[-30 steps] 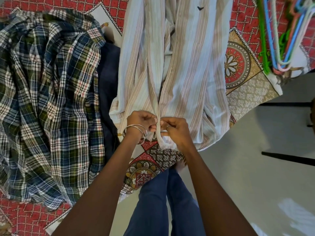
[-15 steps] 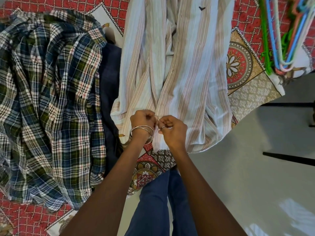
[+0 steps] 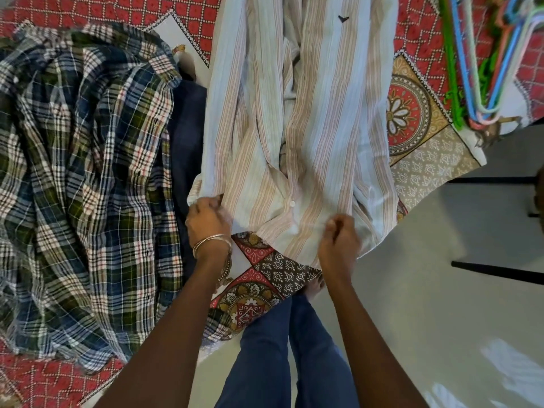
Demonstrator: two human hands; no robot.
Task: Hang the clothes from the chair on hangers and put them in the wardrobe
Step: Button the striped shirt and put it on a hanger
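The striped shirt (image 3: 297, 119) lies lengthwise on the patterned bedspread (image 3: 424, 160), hem nearest – left hand (image 3: 206, 220) pinching its near-left hem corner, right hand (image 3: 338, 240) curled on the near-right hem, hangers (image 3: 482, 63) far right.

Soft, even daylight fills my view, bright enough that colours read clearly on the striped shirt (image 3: 297, 119) and the plaid shirt (image 3: 85, 178). On the pale floor (image 3: 441, 290) a sheen of glare shows in smeared white patches toward the lower right. My arms throw only faint shadows. My right hand (image 3: 338, 240) is a little motion-blurred, the left hand (image 3: 206, 219) less so. The wide lens bows things near the borders: the hangers (image 3: 488, 63) at the bed's far right corner curve and soften.
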